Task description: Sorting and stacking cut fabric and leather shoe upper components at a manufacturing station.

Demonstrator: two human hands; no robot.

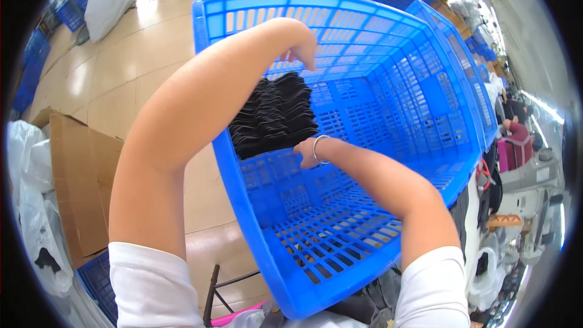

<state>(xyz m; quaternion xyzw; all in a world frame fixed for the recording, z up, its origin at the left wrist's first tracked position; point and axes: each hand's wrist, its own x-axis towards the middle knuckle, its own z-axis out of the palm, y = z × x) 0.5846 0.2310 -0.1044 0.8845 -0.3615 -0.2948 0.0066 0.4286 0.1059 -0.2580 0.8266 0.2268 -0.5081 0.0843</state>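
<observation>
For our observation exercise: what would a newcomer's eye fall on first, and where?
The large blue crate fills the middle. Inside it, toward the left, sits a wavy black stack, with the left hand near its far end and the right hand by its near corner.

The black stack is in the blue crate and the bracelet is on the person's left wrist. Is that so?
Not quite: the head view shows the bracelet on the right wrist. The black stack is in the blue crate, yes.
</observation>
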